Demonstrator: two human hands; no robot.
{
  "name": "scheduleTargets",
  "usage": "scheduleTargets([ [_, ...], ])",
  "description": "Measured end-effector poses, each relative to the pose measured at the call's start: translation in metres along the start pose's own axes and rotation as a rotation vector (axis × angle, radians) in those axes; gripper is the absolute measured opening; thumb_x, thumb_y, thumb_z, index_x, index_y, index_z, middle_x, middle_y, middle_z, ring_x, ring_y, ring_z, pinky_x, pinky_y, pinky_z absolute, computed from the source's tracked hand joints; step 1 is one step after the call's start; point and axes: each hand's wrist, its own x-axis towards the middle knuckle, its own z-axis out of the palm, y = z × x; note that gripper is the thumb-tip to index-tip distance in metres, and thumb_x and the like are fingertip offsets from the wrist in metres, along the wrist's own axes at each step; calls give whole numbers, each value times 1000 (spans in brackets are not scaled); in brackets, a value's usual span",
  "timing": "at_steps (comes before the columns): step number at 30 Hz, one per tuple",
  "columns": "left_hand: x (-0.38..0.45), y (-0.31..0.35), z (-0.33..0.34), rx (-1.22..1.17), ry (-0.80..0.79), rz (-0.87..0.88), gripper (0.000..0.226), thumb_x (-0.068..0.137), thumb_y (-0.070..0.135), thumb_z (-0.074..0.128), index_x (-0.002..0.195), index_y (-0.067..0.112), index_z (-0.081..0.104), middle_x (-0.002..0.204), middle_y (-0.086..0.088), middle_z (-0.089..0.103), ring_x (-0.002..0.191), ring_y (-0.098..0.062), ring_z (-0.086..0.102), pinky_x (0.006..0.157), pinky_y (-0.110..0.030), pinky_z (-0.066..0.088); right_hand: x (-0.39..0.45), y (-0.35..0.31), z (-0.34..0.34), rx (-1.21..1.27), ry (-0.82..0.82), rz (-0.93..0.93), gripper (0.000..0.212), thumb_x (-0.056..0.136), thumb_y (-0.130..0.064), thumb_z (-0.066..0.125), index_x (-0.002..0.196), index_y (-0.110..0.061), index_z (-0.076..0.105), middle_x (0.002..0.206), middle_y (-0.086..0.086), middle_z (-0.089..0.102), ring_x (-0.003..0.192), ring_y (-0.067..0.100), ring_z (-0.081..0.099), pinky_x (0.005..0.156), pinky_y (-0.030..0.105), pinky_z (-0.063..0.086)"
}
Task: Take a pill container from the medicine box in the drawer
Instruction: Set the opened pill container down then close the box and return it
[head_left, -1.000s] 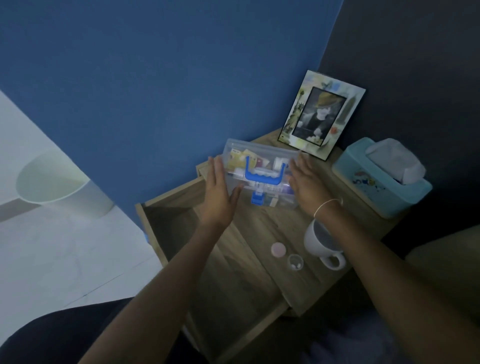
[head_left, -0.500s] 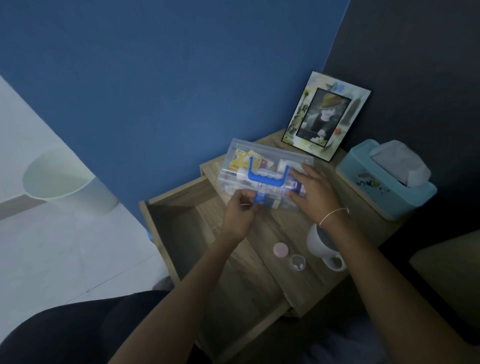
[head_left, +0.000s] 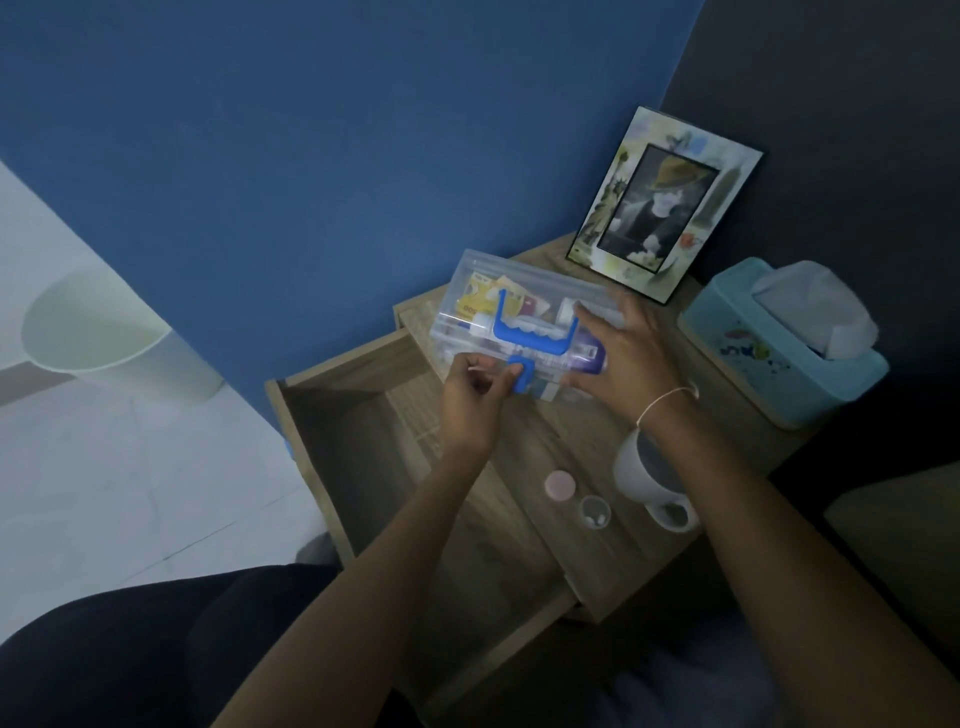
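1. Head view: we see the clear plastic medicine box (head_left: 524, 317) on the wooden nightstand (head_left: 582, 457) at frame centre, its left end overhanging the open drawer (head_left: 332, 447).
2. Our left hand (head_left: 470, 400) pinches the blue latch (head_left: 519, 375); our right hand (head_left: 623, 358) lies spread wide on the box's right end.
3. Lower centre holds a small round pill container (head_left: 595, 511) — clear, beside a pink lid (head_left: 559, 485) and white mug (head_left: 649, 475).

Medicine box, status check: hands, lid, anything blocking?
Left hand pinching blue latch; right hand flat on medicine box. Lid shut, box on nightstand, no container out yet. Mug under right wrist.
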Motion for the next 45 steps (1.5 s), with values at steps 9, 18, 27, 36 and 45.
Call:
scheduleTargets([
  [9, -3, -11, 14, 96, 88, -9, 27, 88, 33, 63, 85, 6, 61, 80, -10, 65, 75, -18, 59, 73, -38, 52, 7, 9, 0, 60, -103, -5, 89, 72, -29, 81, 146, -20, 33, 158, 16, 20, 148, 30, 12, 118, 41, 18],
  [18, 5, -13, 11, 76, -13, -12, 19, 87, 27, 65, 85, 9, 63, 87, -16, 71, 86, -28, 68, 83, -52, 55, 3, 13, 2, 37, -112, -50, 86, 76, -24, 77, 147, -20, 29, 158, 14, 21, 148, 31, 10, 118, 39, 15],
  [27, 41, 4, -27, 1142, 105, 815, 76, 73, 68, 58, 127, 16, 49, 139, -22, 45, 132, -38, 41, 103, -54, 34, 4, 18, 0, 38, -157, -55, 87, 76, -25, 77, 148, -24, 27, 159, 8, 20, 148, 27, 9, 118, 41, 13],
  [36, 64, 5, -29, 1207, -163, 703, 100, 74, 70, 55, 147, 9, 23, 152, -14, 33, 142, -32, 28, 118, -50, 21, 4, 23, 4, 32, -135, -67, 86, 77, -22, 76, 148, -25, 26, 159, 5, 19, 148, 26, 8, 115, 38, 12],
  [45, 59, 20, -37, 984, -186, 725, 90, 75, 72, 52, 142, 14, 38, 154, -14, 28, 145, -33, 19, 118, -49, 21, 2, 11, 4, 192, -55, 4, 64, 82, -31, 70, 140, -27, 43, 156, 4, 23, 145, 19, 16, 114, 33, 22],
])
